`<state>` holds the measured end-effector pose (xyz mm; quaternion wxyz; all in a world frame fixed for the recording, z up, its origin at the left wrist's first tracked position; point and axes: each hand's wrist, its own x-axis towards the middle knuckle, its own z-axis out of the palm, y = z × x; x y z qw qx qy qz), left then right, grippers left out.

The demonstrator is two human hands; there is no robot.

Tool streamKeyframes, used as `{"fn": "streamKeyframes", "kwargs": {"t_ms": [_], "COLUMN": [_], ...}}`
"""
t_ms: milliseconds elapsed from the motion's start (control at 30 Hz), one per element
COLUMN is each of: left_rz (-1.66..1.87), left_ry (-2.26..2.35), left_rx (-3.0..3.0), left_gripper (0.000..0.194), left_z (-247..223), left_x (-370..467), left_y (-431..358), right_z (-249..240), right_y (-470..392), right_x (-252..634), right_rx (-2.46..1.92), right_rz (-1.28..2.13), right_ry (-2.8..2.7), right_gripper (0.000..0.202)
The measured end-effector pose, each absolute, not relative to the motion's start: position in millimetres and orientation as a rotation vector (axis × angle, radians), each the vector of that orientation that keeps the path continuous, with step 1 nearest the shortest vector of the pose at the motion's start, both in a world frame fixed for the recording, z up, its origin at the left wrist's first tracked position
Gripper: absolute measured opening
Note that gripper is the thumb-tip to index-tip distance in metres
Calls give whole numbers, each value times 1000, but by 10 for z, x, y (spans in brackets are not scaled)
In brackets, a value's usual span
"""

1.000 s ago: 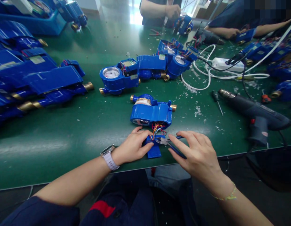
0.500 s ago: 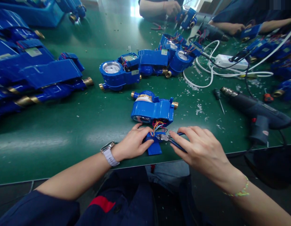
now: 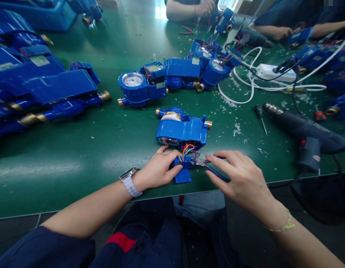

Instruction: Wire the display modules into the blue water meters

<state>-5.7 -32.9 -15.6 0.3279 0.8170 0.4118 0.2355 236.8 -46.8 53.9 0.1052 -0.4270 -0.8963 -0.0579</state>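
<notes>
A blue water meter (image 3: 180, 129) with brass pipe ends lies tipped on the table in front of me. Red, yellow and pale blue wires (image 3: 187, 149) run from its near side to a small blue cover (image 3: 183, 175) by the table's edge. My left hand (image 3: 158, 168) is closed on the left side of that cover, thumb and fingers gripping it. In my right hand (image 3: 236, 173) are dark-handled cutting pliers (image 3: 214, 170), their handles spread. The plier jaws (image 3: 200, 162) are at the cover's right end, by the wires; whether they touch is too small to tell.
More blue meters (image 3: 143, 87) stand behind, and a large pile (image 3: 49, 85) fills the left. On the right lie a screwdriver (image 3: 262, 119), a heat gun (image 3: 303, 126) and a white power strip (image 3: 275, 72) with loose cables. Co-workers' hands (image 3: 206, 8) are at the far side.
My right hand and the pliers have shifted slightly right, and the plier handles are wider apart. My left hand stays on the cover.
</notes>
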Motion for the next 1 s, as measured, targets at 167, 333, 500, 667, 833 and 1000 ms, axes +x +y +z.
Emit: {"fn": "streamKeyframes", "kwargs": {"t_ms": [167, 333, 500, 667, 833, 1000], "left_rz": [630, 624, 605, 604, 596, 608], "left_ry": [1069, 1069, 1067, 1078, 1085, 1099], "left_rx": [2138, 2149, 2163, 2162, 2152, 2143], "left_gripper": [19, 18, 21, 18, 15, 19], "left_z": [-159, -146, -156, -150, -139, -149], "left_x": [-57, -53, -54, -55, -56, -53], "left_y": [-320, -320, -324, -332, -339, -344], "right_z": [559, 569, 562, 528, 595, 654], "right_y": [-483, -462, -452, -441, -418, -480], "right_x": [2306, 2267, 2278, 2314, 2405, 2403], "right_rx": [-1195, -1165, -1128, -1167, -1304, -1223], "right_rz": [-297, -345, -342, -315, -224, -217], "right_ry": [-2678, -2703, -2726, -2658, -2478, -2574], "right_gripper": [29, 28, 25, 26, 24, 27]}}
